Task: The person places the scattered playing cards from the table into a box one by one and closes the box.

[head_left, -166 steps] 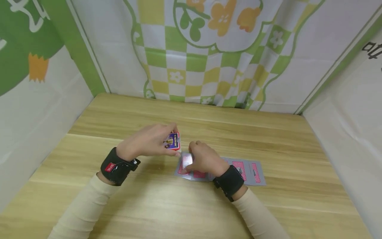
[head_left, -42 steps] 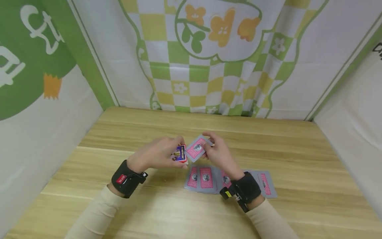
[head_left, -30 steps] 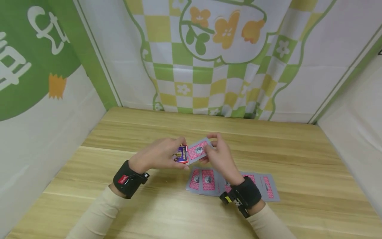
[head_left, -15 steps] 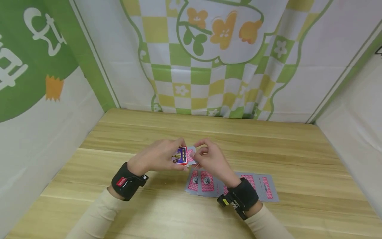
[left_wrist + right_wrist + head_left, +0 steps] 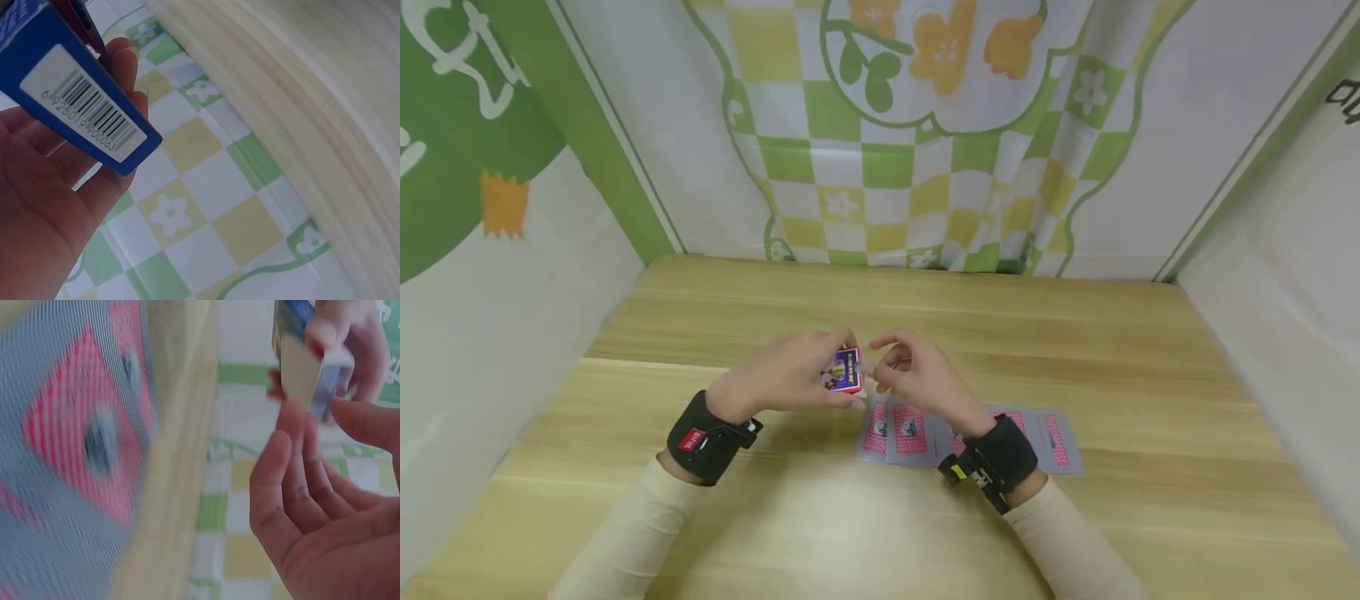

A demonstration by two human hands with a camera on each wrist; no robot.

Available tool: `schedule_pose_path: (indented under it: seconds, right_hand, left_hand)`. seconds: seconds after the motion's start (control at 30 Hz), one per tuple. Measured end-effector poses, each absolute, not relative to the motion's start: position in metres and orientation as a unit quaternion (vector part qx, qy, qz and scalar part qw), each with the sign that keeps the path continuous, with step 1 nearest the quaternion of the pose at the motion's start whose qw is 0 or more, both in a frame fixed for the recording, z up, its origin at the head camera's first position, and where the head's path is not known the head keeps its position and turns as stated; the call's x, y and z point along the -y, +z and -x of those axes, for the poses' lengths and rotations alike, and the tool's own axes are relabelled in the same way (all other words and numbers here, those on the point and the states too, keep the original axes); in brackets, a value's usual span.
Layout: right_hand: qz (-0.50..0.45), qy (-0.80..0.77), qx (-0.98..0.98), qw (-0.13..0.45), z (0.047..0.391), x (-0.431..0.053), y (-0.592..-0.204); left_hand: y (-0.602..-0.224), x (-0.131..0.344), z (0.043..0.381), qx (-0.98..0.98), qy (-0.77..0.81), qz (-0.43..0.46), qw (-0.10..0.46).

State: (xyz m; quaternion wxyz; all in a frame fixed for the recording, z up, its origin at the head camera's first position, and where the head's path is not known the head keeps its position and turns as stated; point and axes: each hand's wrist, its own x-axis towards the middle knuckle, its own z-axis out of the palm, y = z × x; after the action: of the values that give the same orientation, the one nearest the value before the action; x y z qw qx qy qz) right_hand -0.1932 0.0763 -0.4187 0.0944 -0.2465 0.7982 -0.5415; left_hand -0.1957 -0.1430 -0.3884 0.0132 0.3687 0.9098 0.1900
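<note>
My left hand (image 5: 782, 367) grips a small blue and red playing-card box (image 5: 841, 372) above the table, its mouth facing right. The left wrist view shows the box's barcode side (image 5: 81, 103). My right hand (image 5: 928, 383) is at the mouth, thumb and fingertips at the box's end. In the right wrist view its fingers (image 5: 300, 487) are gently bent, with no card visible between them. A pale flap (image 5: 297, 372) stands out from the box end. Below the hands lies a row of playing cards (image 5: 910, 432), back up and overlapping, with red pattern and grey borders; my right hand and wrist hide part.
The wood-grain table (image 5: 760, 542) runs back to a green, yellow and white checked curtain (image 5: 887, 167). White cloth walls (image 5: 1285, 275) close off both sides. Each wrist wears a black strap (image 5: 707, 437) with a small camera.
My right hand first worked over the row, then brought a card up to the box and slid it in leftward; that card no longer sticks out. My left hand has kept hold of the box.
</note>
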Motion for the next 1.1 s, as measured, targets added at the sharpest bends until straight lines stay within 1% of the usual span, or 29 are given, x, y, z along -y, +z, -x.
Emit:
schedule_pose_path:
  seconds: [0.07,0.13,0.2,0.27,0.33,0.37,0.43,0.5,0.7,0.77,0.9,1.0,1.1]
  right_hand:
    - [0.253,-0.497,-0.826,0.086,0.197,-0.083,-0.417]
    - [0.266,-0.418,-0.864,0.093,0.201,-0.092,-0.415]
    - [0.274,-0.324,-0.898,0.119,0.203,-0.100,-0.412]
    - [0.277,-0.239,-0.916,0.162,0.202,-0.105,-0.412]
    - [0.275,-0.176,-0.925,0.193,0.201,-0.105,-0.416]
    - [0.274,-0.158,-0.927,0.200,0.200,-0.104,-0.418]
    - [0.275,-0.137,-0.931,0.199,0.199,-0.101,-0.424]
    - [0.279,-0.124,-0.934,0.185,0.200,-0.099,-0.428]
    - [0.276,-0.123,-0.937,0.176,0.201,-0.094,-0.428]
    - [0.283,-0.132,-0.936,0.164,0.201,-0.095,-0.426]
    - [0.311,-0.199,-0.917,0.150,0.205,-0.102,-0.420]
    - [0.326,-0.285,-0.882,0.185,0.207,-0.110,-0.416]
    - [0.318,-0.374,-0.845,0.213,0.209,-0.116,-0.409]
  left_hand:
    - [-0.386,0.144,0.195,-0.911,0.193,-0.366,0.008]
    - [-0.384,0.144,0.196,-0.912,0.185,-0.367,0.001]
    - [-0.382,0.145,0.197,-0.912,0.178,-0.370,-0.002]
    - [-0.382,0.145,0.197,-0.914,0.168,-0.369,0.002]
    - [-0.383,0.145,0.197,-0.915,0.165,-0.367,0.008]
    - [-0.384,0.145,0.196,-0.916,0.163,-0.366,0.009]
    - [-0.385,0.145,0.196,-0.917,0.159,-0.365,0.009]
    - [-0.386,0.145,0.196,-0.917,0.160,-0.365,0.005]
    - [-0.386,0.146,0.196,-0.915,0.160,-0.369,0.001]
    - [-0.387,0.146,0.196,-0.915,0.159,-0.370,0.003]
    - [-0.388,0.146,0.198,-0.918,0.161,-0.364,0.007]
    - [-0.389,0.145,0.199,-0.919,0.163,-0.358,0.012]
    - [-0.389,0.146,0.199,-0.920,0.162,-0.357,0.012]
